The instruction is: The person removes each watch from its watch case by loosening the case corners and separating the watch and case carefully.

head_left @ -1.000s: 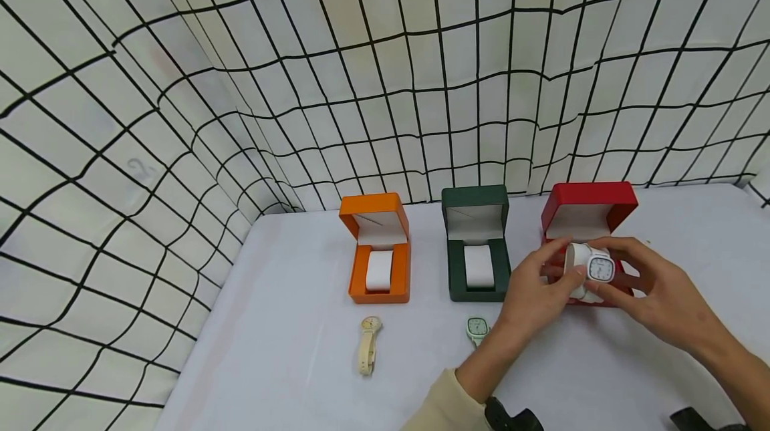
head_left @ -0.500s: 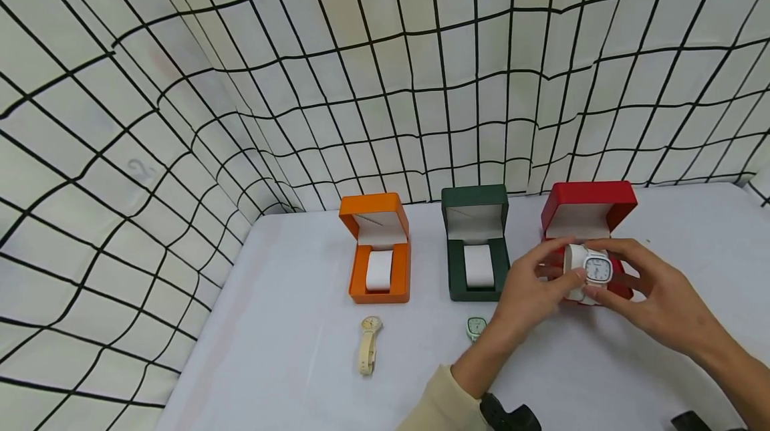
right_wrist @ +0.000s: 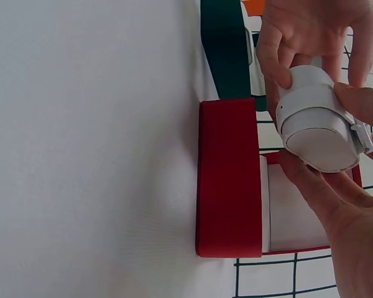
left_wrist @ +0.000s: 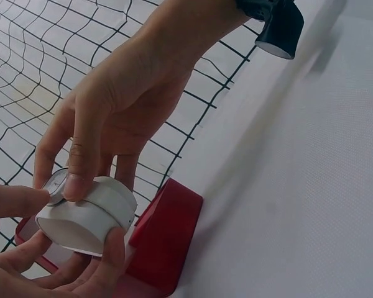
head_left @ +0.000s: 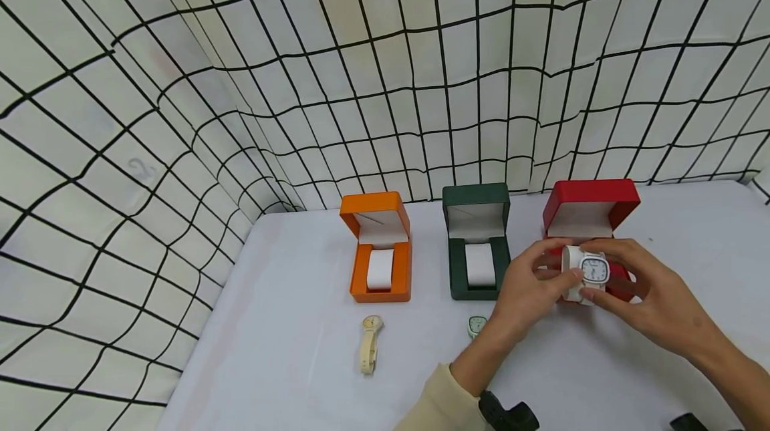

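A white watch (head_left: 595,270) with a squarish dial is wrapped round a white watch cushion (head_left: 569,284). My left hand (head_left: 525,291) holds the cushion's left end between thumb and fingers. From the other side, my right hand (head_left: 658,294) pinches the watch and cushion. Both hands are just above the open red watch box (head_left: 592,194), hiding much of its base. In the left wrist view the cushion (left_wrist: 78,230) shows its flat end, with fingers of both hands around it. The strap's buckle (right_wrist: 362,138) shows in the right wrist view.
Open orange (head_left: 380,297) and green watch boxes (head_left: 460,291) stand to the left, each with a white cushion inside. A cream watch (head_left: 369,344) lies before the orange one. Beside my left forearm lies a pale green watch (head_left: 477,325), partly hidden. Black wire mesh (head_left: 421,83) rises behind.
The watch and cushion have shifted slightly left, with both hands still holding them. The boxes and the other watches stay put.
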A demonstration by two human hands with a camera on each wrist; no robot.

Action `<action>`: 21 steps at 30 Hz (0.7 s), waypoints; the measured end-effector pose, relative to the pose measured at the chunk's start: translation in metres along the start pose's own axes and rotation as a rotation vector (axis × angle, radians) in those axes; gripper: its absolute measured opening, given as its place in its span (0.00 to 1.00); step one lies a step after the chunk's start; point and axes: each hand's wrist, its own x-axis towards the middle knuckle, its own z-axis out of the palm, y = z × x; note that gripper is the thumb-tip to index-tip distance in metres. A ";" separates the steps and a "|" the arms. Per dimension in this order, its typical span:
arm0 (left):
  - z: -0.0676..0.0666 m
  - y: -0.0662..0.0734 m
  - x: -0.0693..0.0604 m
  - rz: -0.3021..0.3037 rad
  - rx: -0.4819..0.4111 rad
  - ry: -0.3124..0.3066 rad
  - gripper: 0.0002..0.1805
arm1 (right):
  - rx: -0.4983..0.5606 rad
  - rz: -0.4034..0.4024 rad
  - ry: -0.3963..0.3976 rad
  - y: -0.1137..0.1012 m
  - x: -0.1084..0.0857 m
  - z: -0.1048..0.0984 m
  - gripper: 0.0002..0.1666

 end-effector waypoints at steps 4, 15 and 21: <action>0.001 0.000 0.001 -0.018 0.004 0.011 0.20 | -0.014 0.025 0.004 0.001 -0.002 0.001 0.46; 0.003 -0.001 0.000 -0.044 -0.015 0.014 0.20 | 0.009 0.039 0.006 0.003 -0.006 0.001 0.46; 0.004 -0.001 0.000 -0.046 -0.002 0.022 0.20 | 0.016 0.044 0.007 0.002 -0.007 0.001 0.45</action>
